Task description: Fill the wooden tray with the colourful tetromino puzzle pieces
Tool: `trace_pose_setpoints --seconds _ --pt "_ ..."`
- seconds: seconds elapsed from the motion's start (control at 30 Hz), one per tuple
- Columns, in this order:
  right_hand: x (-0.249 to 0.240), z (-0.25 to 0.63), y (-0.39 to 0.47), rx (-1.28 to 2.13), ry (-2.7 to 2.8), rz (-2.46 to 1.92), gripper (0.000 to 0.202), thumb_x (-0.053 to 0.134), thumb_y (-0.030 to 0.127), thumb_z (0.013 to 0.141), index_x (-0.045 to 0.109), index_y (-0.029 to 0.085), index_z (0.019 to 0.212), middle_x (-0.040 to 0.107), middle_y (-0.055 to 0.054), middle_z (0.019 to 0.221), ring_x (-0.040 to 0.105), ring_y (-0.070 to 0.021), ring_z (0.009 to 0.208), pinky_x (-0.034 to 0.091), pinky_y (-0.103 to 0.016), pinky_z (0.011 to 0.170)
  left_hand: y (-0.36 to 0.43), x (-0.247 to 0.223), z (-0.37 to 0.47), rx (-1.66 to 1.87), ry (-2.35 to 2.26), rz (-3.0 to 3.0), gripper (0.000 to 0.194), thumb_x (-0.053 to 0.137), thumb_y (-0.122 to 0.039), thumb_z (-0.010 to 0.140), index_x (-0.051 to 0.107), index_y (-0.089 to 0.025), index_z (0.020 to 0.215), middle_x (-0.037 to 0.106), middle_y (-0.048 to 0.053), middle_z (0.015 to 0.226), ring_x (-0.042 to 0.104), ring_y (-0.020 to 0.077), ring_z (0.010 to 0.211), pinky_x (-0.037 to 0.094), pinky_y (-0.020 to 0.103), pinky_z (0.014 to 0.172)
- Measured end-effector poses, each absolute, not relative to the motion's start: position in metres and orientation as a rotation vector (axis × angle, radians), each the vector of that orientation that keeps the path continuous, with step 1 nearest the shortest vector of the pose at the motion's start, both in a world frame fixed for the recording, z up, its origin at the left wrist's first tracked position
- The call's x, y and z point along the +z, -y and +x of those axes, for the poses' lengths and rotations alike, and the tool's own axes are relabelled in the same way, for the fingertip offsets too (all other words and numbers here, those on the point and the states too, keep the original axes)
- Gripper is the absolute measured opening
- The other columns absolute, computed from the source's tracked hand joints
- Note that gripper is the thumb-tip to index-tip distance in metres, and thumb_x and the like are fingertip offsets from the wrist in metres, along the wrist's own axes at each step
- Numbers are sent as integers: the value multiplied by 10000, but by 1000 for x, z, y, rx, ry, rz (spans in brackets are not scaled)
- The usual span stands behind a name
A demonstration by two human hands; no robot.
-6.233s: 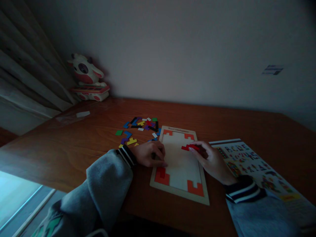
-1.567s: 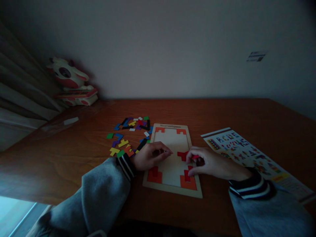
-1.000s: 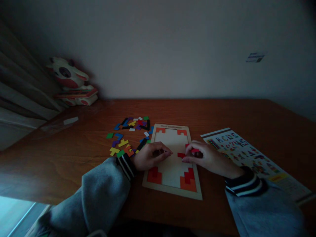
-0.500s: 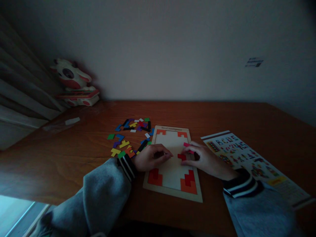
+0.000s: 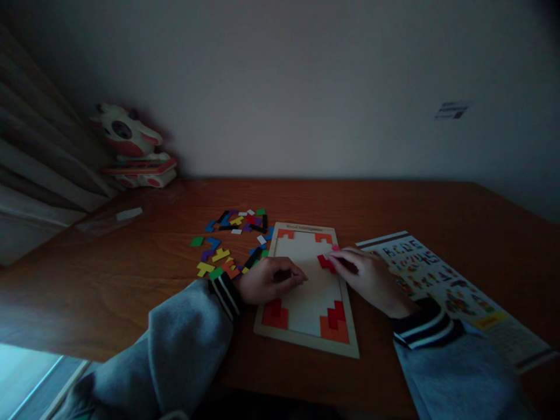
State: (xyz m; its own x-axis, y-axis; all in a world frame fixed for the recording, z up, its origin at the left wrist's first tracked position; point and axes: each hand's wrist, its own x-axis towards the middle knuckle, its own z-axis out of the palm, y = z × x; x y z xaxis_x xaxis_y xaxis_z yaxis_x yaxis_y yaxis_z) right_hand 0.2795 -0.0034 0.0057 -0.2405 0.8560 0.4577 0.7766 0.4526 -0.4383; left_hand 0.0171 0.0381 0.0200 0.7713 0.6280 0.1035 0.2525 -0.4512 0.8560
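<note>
A wooden puzzle board (image 5: 306, 347) lies on the table, with orange and red pieces fitted in its corners. My right hand (image 5: 368, 279) is over the board's right edge, thumb and fingers pinched on a red puzzle piece (image 5: 325, 262). The fingers cover part of that piece, and a pinkish-red bit (image 5: 335, 248) shows by the fingertips. My left hand (image 5: 270, 281) rests across the board's left edge, its thumb and forefinger drawn together over the bare middle, with no piece visible in them.
Many loose coloured pieces (image 5: 221, 255) are scattered left of the board. To the right lies a printed pattern sheet (image 5: 455, 286), partly under my right forearm. At the back left a toy cow (image 5: 131, 146) stands near the curtain (image 5: 39, 146). A wall (image 5: 306, 105) bounds the table's far side.
My right hand has shifted away from me along the board's right side, and the red piece has moved with it and turned. My left hand has stayed nearly in place.
</note>
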Motion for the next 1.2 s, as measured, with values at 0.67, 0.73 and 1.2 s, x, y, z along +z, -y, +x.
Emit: trace_pose_setpoints --seconds 0.67,0.73,1.2 --pt "-2 286 2 235 2246 -1253 234 591 252 936 673 237 1154 708 -50 1136 663 -198 1025 531 -373 919 -37 20 17 486 -636 2099 262 550 -314 963 730 -136 1028 716 91 951 645 155 817 502 250 729" --pt "-3 286 0 148 2240 -1303 220 576 248 946 678 228 1140 717 -53 1106 658 -208 1003 520 -393 908 -37 20 17 481 -634 2102 262 551 -318 963 729 -138 1030 716 88 948 645 153 810 503 246 724" --pt "-5 276 -14 -260 2091 -1633 233 543 299 950 668 171 1099 690 -109 1031 618 -272 941 485 -410 815 -37 19 17 481 -619 2123 270 542 -322 969 723 -131 1029 718 91 964 651 149 822 510 240 748"
